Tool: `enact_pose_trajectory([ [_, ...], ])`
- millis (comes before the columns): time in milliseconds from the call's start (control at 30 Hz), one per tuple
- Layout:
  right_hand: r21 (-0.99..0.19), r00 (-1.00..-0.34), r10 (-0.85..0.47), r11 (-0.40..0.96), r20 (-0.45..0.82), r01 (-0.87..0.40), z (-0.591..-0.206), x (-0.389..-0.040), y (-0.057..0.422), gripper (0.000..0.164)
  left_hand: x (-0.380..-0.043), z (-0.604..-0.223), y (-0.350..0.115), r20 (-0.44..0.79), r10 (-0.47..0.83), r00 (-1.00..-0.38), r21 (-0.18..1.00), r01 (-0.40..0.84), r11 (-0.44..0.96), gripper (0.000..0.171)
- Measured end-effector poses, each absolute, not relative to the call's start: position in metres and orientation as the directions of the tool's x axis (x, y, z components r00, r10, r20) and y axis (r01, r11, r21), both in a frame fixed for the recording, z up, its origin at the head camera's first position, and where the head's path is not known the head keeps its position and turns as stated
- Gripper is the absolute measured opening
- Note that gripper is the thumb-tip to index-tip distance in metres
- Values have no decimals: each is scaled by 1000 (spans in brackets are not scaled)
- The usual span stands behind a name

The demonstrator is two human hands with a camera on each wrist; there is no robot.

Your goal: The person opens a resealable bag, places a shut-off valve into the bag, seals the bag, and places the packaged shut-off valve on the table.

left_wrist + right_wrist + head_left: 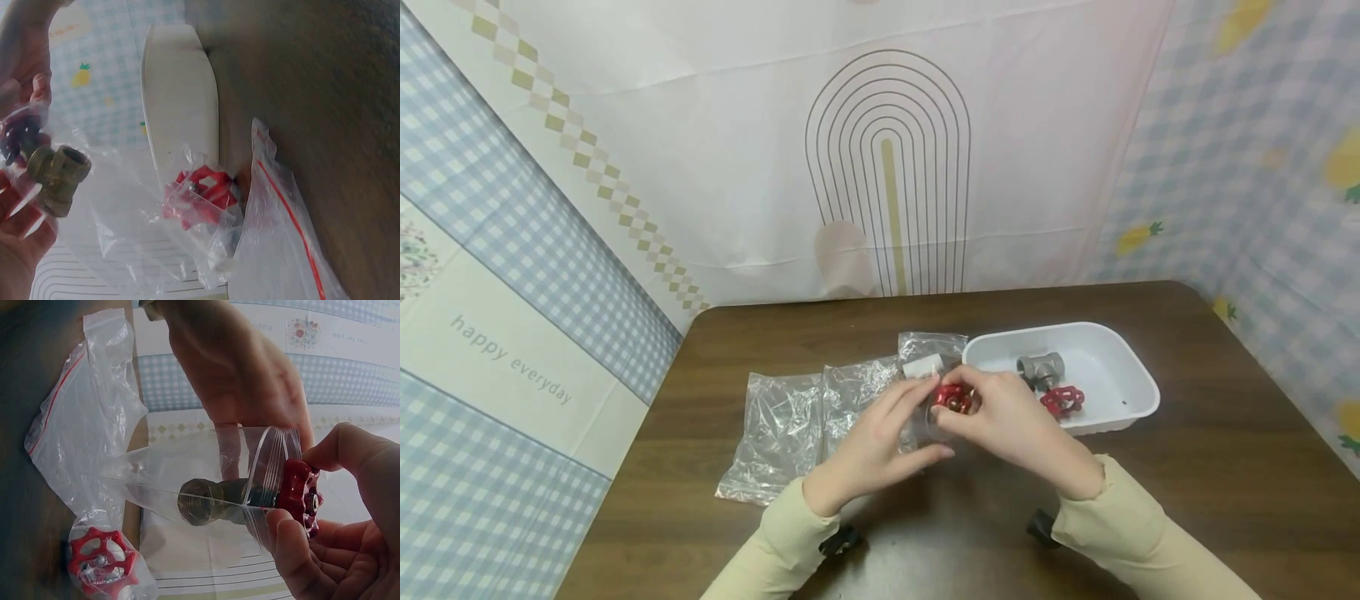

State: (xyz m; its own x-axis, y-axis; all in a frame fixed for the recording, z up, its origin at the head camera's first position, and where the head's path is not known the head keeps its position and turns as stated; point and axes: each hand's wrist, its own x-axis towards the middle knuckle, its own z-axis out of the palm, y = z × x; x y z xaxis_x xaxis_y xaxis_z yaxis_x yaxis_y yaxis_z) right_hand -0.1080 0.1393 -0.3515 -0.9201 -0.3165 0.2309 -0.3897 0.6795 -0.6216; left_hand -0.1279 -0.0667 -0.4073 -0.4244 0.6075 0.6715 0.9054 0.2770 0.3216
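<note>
A brass-coloured valve (199,503) with a red handwheel (300,495) sits partly inside a clear zip bag (187,540), its wheel at the zip end. My right hand (1011,417) grips the handwheel between thumb and fingers. Opposite it, my left hand (876,433) holds the bag near its mouth, its fingers partly behind the film in the right wrist view. The left wrist view shows the valve body (59,175) between both hands. Below and beyond them lies another clear bag with a red handwheel (203,194) inside.
A white tray (1123,367) stands right of the hands, holding a grey metal valve (1041,369) and a red handwheel (1063,402). Flat clear bags (778,425) lie on the brown table (647,508) to the left. A white piece (922,367) shows just beyond the hands.
</note>
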Motion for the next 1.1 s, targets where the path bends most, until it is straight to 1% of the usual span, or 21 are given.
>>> enact_pose_trajectory([
  [67, -616, -916, -326, 679, 234, -399, -352, -108, 140, 32, -128, -407, -69, 676, 607, -418, 329, 908, 259, 68],
  [167, -613, -906, -351, 669, 239, -421, -353, -108, 141, 31, -129, -406, -70, 694, 581, -425, 354, 904, 239, 45],
  [267, -611, -891, -381, 652, 247, -448, -353, -108, 142, 30, -130, -406, -69, 712, 543, -445, 390, 894, 221, 35],
  [500, -626, -868, -429, 612, 251, -483, -356, -106, 143, 28, -131, -406, -70, 740, 464, -487, 454, 870, 190, 27],
  [667, -623, -863, -433, 607, 261, -493, -359, -107, 144, 28, -131, -406, -70, 744, 440, -504, 465, 862, 202, 23],
  [767, -638, -878, -413, 614, 244, -466, -361, -109, 145, 28, -131, -406, -69, 748, 432, -503, 462, 863, 206, 22],
  [967, -698, -922, -342, 616, 181, -365, -361, -112, 147, 25, -130, -406, -67, 762, 424, -490, 452, 871, 193, 21],
  [1100, -723, -935, -315, 607, 162, -329, -361, -114, 149, 24, -130, -406, -67, 768, 423, -480, 449, 876, 177, 22],
])
